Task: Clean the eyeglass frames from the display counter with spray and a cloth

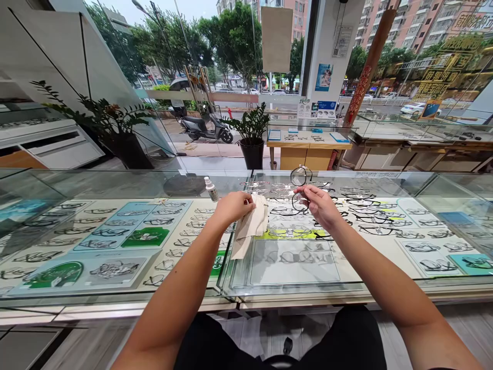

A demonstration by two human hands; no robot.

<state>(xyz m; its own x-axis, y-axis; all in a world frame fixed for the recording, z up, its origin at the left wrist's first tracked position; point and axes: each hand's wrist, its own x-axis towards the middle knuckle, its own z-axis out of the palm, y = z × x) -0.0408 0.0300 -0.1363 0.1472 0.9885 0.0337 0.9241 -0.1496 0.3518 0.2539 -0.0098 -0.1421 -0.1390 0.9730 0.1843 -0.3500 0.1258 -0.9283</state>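
My left hand [235,204] pinches the top of a beige cloth [252,223], which hangs over the glass counter near the seam between two cases. To its right, my right hand [319,203] is closed on a pair of dark round-framed glasses [301,176]. The glasses are held up on end, one lens above the fingers and the other beside them, apart from the cloth. A small white spray bottle [210,188] stands upright on the glass behind my left hand.
Below the glass top [295,262] lie rows of eyeglasses [367,218] on both sides. Potted plants [252,131], a low display table [310,146] and a large window are beyond the counter. My legs are under its front edge.
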